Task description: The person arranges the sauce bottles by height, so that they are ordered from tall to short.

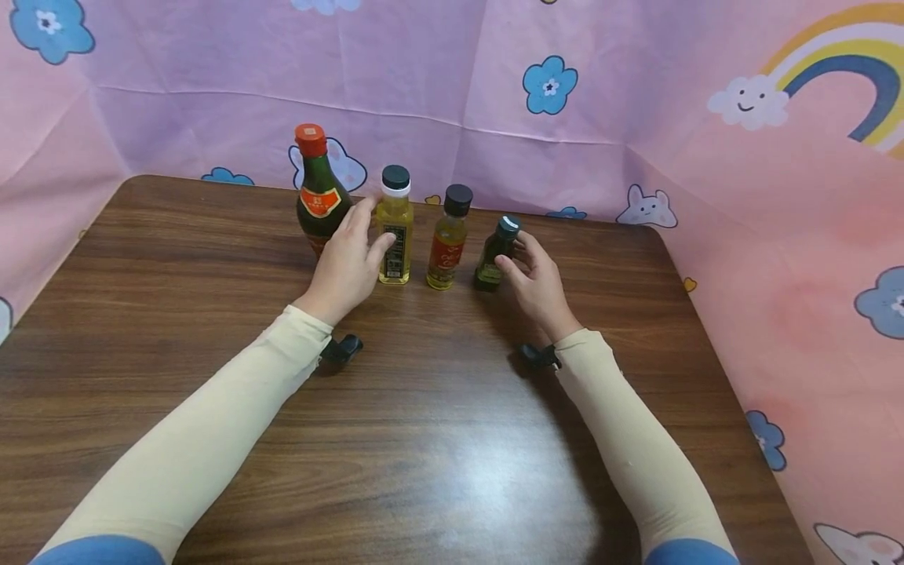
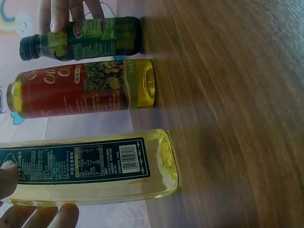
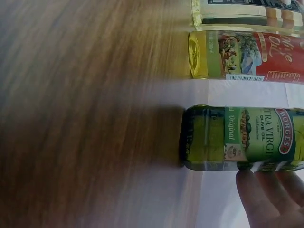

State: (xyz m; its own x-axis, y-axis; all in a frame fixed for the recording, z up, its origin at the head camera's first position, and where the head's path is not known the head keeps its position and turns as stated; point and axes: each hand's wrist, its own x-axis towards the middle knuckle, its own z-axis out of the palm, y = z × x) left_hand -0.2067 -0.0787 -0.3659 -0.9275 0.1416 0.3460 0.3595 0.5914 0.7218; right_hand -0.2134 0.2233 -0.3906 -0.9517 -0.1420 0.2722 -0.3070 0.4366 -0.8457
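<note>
Four bottles stand in a row on the wooden table. My left hand [image 1: 346,263] is at the clear bottle of yellow oil [image 1: 395,235], thumb across its front label and fingers along its left side. My right hand [image 1: 540,286] holds the small dark green olive oil bottle [image 1: 490,259] at the right end, thumb in front and fingers at its right side; its label [image 3: 259,133] shows in the right wrist view. Between them is an olive oil bottle with a red label [image 1: 446,251]. Behind my left hand stands a tall dark bottle with a red cap [image 1: 319,192], its lower part hidden.
The brown wooden table [image 1: 424,439] reaches back to a pink and purple patterned cloth [image 1: 424,94], which also hangs along the right side. Dark wrist camera mounts [image 1: 342,349] stick out by both cuffs.
</note>
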